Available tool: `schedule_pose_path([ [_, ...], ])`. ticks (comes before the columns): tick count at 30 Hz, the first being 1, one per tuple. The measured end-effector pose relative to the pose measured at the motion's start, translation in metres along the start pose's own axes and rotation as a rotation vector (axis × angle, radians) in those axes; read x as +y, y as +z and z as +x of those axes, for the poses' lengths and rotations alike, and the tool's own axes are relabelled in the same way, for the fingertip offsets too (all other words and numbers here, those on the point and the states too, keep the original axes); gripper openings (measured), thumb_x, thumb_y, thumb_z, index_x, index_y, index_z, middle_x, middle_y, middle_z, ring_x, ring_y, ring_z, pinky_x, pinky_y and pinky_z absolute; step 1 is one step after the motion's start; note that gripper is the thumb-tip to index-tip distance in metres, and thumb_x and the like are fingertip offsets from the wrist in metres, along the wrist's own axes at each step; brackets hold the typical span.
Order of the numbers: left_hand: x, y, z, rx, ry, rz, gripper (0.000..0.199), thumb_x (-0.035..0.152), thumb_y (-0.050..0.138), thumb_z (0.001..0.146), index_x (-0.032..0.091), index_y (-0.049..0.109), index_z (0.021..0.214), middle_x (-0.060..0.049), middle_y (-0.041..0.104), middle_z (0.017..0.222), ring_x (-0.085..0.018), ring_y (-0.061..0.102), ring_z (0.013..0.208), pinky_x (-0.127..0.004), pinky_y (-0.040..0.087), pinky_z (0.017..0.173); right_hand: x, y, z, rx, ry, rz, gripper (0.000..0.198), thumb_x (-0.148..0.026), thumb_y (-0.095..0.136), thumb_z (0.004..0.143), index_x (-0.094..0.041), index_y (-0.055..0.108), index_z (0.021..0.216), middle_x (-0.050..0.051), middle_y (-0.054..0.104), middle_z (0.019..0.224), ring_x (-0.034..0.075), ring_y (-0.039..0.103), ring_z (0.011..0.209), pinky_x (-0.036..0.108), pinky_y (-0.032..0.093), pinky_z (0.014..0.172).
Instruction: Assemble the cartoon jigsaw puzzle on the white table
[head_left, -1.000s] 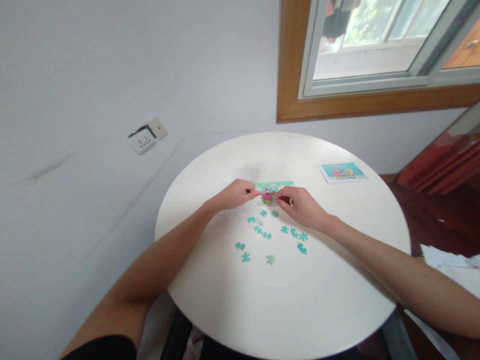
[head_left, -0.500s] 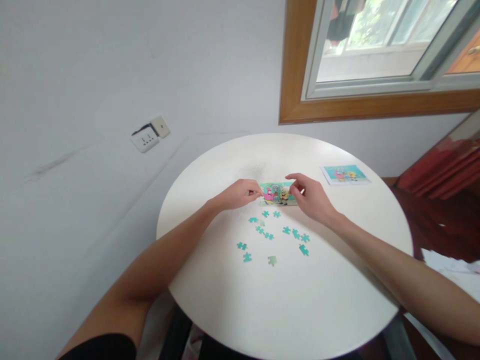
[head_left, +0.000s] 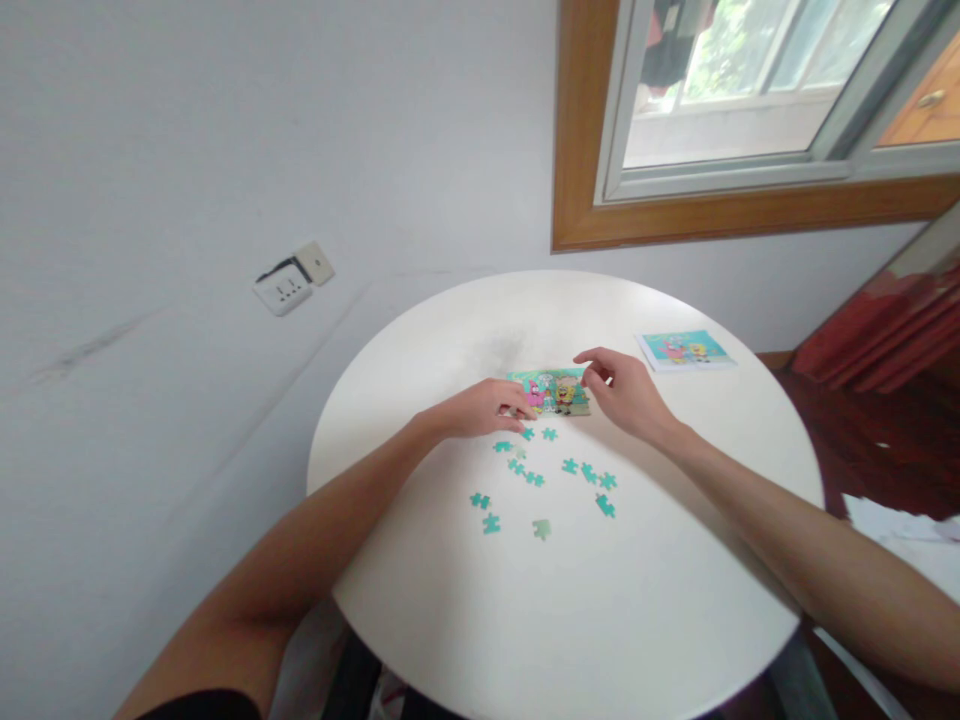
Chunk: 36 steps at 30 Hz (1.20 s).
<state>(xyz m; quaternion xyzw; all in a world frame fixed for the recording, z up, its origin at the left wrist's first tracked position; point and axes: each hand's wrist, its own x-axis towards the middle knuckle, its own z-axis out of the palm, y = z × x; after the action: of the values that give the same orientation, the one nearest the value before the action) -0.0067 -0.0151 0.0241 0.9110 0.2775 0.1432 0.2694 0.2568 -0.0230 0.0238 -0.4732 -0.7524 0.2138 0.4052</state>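
Observation:
A partly assembled jigsaw puzzle [head_left: 553,396] with a pink and a yellow cartoon figure lies flat on the round white table [head_left: 555,620]. My left hand [head_left: 484,408] is over its lower left corner, fingers apart. The fingertips reach down to a loose teal puzzle piece [head_left: 528,434]; whether they touch it I cannot tell. At the puzzle's right edge, my right hand [head_left: 622,392] has its index finger stretched out and the thumb apart from it, holding nothing visible. Several more loose pieces are scattered nearer me, among them a pale green piece [head_left: 541,529] and a teal piece [head_left: 491,524].
A picture sheet [head_left: 686,351] with the same cartoon figures lies at the table's back right. Behind the table are a wall with a socket [head_left: 283,289] and a wood-framed window [head_left: 720,215]. A red curtain [head_left: 885,320] hangs at the right.
My left hand has left the puzzle's left edge, moving down toward the loose pieces, and its fingers have spread. My right hand stays almost where it was. The view has shifted slightly.

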Motion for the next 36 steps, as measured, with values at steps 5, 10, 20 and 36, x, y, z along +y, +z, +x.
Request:
schedule_pose_path([
  [5,0.005,0.004,0.003,-0.098,0.013,0.028,0.015,0.022,0.064,0.087,0.020,0.073,0.098,-0.007,0.068,0.102,-0.018,0.062,0.093,-0.027,0.043,0.085,0.000,0.000,0.000,-0.017,0.002,-0.005,0.029,-0.019,0.048,0.083,-0.016,0.069,0.101,0.003,0.068,0.073,0.016,0.058,0.065,0.029,0.044,0.066],
  [10,0.008,0.005,0.004,-0.124,0.000,0.083,0.009,0.017,0.064,0.086,0.020,0.069,0.092,-0.006,0.067,0.106,-0.023,0.056,0.116,-0.031,0.039,0.098,0.001,-0.001,0.002,-0.013,-0.001,-0.008,0.028,-0.019,0.048,0.083,-0.016,0.070,0.101,0.003,0.068,0.074,0.015,0.058,0.065,0.029,0.044,0.066],
  [20,0.012,0.006,0.002,-0.160,0.005,0.075,0.007,0.014,0.060,0.087,0.019,0.064,0.084,-0.007,0.063,0.104,-0.023,0.049,0.121,-0.032,0.035,0.104,0.002,-0.004,0.003,0.018,-0.010,0.008,0.029,-0.019,0.048,0.084,-0.015,0.070,0.102,0.004,0.069,0.075,0.016,0.060,0.067,0.030,0.045,0.068],
  [36,0.014,0.005,0.001,-0.162,-0.036,-0.041,0.017,0.009,0.056,0.081,0.017,0.065,0.092,-0.007,0.064,0.097,-0.019,0.058,0.089,-0.029,0.043,0.083,0.002,0.000,0.003,-0.029,-0.003,0.022,0.026,-0.017,0.048,0.081,-0.015,0.072,0.092,0.003,0.068,0.072,0.015,0.057,0.064,0.028,0.043,0.065],
])
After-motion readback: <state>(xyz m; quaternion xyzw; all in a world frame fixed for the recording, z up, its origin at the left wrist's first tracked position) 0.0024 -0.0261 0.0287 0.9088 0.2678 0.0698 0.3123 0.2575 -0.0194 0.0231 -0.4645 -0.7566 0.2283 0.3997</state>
